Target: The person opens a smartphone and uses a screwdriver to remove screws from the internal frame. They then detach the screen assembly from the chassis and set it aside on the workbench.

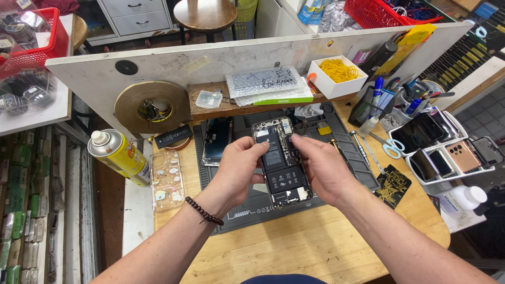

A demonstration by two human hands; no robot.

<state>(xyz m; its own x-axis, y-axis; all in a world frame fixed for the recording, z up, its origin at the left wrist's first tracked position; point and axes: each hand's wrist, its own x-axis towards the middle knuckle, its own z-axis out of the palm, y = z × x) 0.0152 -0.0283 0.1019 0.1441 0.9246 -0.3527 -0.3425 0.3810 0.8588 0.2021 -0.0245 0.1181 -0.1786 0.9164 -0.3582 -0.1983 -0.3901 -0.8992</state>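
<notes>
Landmark: we place everything against the opened phone (281, 163), held back-off just above the dark work mat (347, 144) on the wooden surface (315, 247).
Far left of the phone: a yellow spray can (118, 156) lies tilted, with a clear decorated phone case (167, 180) just beside it.
Left of the phone: a detached screen panel (215, 141) rests on the mat.
Left hand (239, 171): our fingers (261, 149) are curled closed on the phone's left edge; a bead bracelet (204, 211) sits on that wrist.
Right hand (321, 168): our fingers (297, 141) pinch the phone's upper right edge.
Right of the phone: screwdrivers (359, 145) and scissors (388, 147) lie near it.
Far right of the phone: a white rack of phones (447, 152) stands well apart.
</notes>
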